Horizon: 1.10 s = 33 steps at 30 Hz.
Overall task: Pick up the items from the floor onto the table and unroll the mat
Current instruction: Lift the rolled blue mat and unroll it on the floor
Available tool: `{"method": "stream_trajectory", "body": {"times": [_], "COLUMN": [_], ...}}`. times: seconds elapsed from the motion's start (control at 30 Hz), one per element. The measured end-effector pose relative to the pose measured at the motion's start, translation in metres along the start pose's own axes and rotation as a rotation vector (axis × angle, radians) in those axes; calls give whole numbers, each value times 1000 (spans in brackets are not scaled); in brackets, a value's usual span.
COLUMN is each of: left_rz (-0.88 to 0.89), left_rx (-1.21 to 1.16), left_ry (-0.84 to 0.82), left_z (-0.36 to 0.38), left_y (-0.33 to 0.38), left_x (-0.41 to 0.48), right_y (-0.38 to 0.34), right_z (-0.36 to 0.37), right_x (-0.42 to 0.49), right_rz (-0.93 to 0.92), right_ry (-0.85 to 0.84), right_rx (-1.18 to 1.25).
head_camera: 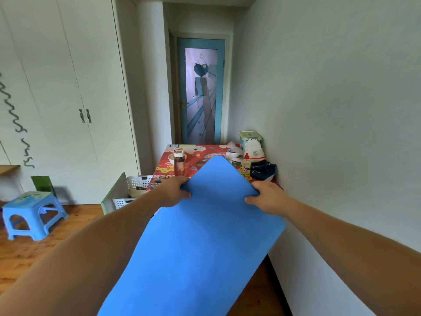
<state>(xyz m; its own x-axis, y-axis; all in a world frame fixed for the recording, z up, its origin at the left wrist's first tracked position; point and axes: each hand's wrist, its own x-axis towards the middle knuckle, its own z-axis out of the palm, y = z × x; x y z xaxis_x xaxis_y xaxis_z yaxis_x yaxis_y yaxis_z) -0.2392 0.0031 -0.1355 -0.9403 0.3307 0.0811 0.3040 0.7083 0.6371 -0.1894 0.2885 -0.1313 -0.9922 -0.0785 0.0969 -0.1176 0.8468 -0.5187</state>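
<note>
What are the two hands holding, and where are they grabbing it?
Both hands hold the blue mat. The left hand grips its left edge and the right hand grips its right edge, both near the far end, which curls up over the table.

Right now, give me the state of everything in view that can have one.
mat, spread open, held up in the air
left hand, grips the mat's left edge
right hand, grips the mat's right edge
glass door, closed
wardrobe doors, closed
red bottle, upright on the table, capped
yellow bottle, upright on the table
stool, upright on the floor
</note>
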Motion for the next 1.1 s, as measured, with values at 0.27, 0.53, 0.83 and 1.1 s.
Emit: {"method": "stream_trajectory", "body": {"times": [0.27,0.53,0.83,1.1], "left_rz": [225,204,-100,-173], "left_rx": [179,209,377,460], "left_ry": [-35,-12,-158,3], "left_z": [44,73,57,42], "left_y": [86,104,4,-50], "left_x": [-19,-38,-90,-139], "right_y": [-39,-41,-27,-34], "right_z": [-32,-25,-15,-9], "right_x": [-17,-42,-80,-106], "right_rz": [-487,-397,-307,-202], "right_ry": [292,5,20,22], "right_rx": [-685,-842,-649,-718]}}
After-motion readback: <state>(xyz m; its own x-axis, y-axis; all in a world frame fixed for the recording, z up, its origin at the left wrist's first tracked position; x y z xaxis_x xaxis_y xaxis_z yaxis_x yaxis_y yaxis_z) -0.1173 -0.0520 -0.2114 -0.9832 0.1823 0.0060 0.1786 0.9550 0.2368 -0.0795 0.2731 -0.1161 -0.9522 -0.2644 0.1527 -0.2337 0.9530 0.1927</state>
